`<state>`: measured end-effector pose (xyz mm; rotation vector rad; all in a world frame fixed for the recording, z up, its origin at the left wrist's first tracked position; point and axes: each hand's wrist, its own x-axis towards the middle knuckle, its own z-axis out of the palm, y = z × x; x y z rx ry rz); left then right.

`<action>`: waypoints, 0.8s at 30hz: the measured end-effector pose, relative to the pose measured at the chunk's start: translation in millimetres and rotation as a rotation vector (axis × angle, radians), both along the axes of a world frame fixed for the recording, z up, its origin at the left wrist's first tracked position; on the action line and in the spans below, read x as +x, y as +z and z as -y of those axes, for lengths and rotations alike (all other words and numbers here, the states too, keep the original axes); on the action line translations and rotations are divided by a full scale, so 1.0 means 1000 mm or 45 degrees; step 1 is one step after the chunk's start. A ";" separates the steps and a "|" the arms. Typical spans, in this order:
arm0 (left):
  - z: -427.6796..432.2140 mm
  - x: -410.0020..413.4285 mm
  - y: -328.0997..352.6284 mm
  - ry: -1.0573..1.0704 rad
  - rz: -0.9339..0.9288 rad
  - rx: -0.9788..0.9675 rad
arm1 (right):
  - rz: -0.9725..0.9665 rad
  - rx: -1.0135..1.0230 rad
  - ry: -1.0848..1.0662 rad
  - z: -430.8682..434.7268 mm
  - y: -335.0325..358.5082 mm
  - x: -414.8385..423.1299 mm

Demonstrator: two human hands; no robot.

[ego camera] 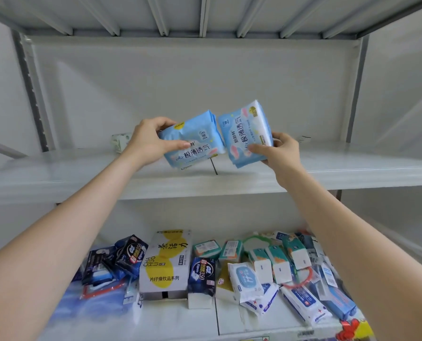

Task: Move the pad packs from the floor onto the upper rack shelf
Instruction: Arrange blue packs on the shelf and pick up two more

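My left hand (153, 141) grips the left pad pack (195, 143), thumb across its front, and my right hand (280, 153) grips the right pad pack (247, 134) just beside it. Both hang over the middle of the upper rack shelf (352, 166). Below, a white carton (165, 264) stands on the lower shelf (180, 321)

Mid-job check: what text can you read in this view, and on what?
"Air 极薄透气", "240": left light-blue pad pack, in left hand.
"极薄透气": right light-blue pad pack, in right hand.
"CHA HUO LI", "片仔癀饮品系列": white-and-yellow carton.
"350": dark-blue plastic pack.
Remaining print: too small to read.
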<state>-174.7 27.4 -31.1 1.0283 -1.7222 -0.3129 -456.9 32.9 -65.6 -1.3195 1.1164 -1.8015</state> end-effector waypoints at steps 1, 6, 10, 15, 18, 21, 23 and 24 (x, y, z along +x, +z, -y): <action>-0.013 -0.002 -0.003 0.006 0.004 0.000 | 0.012 0.001 0.007 -0.010 -0.004 -0.003; -0.081 -0.015 -0.031 -0.003 -0.045 0.039 | 0.014 0.020 0.070 -0.062 -0.030 -0.030; -0.131 -0.038 -0.075 -0.023 -0.090 0.135 | -0.030 0.091 0.087 -0.110 -0.063 -0.060; -0.170 -0.064 -0.141 -0.002 -0.016 0.327 | -0.143 0.233 0.035 -0.167 -0.120 -0.089; -0.185 -0.073 -0.183 0.000 0.024 0.443 | -0.178 0.309 0.022 -0.199 -0.162 -0.098; -0.200 -0.084 -0.231 -0.007 0.062 0.572 | -0.248 0.407 -0.027 -0.223 -0.211 -0.104; -0.210 -0.089 -0.265 -0.004 0.128 0.628 | -0.298 0.483 -0.052 -0.235 -0.247 -0.108; -0.215 -0.091 -0.282 -0.016 0.162 0.653 | -0.316 0.524 -0.058 -0.241 -0.265 -0.109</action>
